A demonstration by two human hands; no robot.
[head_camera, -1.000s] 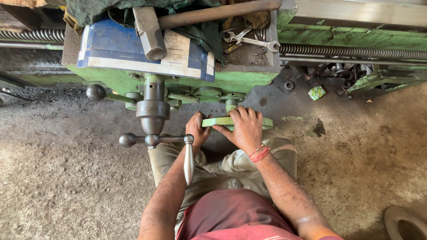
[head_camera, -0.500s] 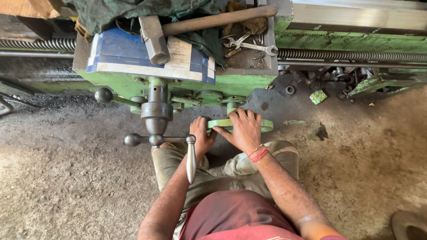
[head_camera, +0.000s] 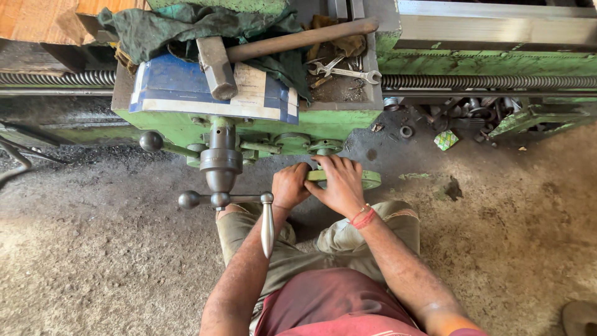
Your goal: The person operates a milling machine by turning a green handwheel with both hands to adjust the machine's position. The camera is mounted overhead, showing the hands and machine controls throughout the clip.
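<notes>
Green handwheel [head_camera: 367,179], both hands clamped on its rim — the person crouches at the front of a lathe.

Since a second ago the left hand [head_camera: 290,185] has closed tighter on the wheel's near edge while the right hand [head_camera: 339,184] stays draped over the top, fingers curled down; the wheel seems to have turned only slightly, so I judge the cranking is mid-stroke. Beside the left forearm, a smooth steel crank handle [head_camera: 267,225] hangs from a three-arm hub. Beyond — chipped green casting, a worn hammer [head_camera: 217,59] on a blue-and-white sheet [head_camera: 168,87], spanners [head_camera: 345,70] in a grimy tray, oily rag [head_camera: 180,28].
</notes>
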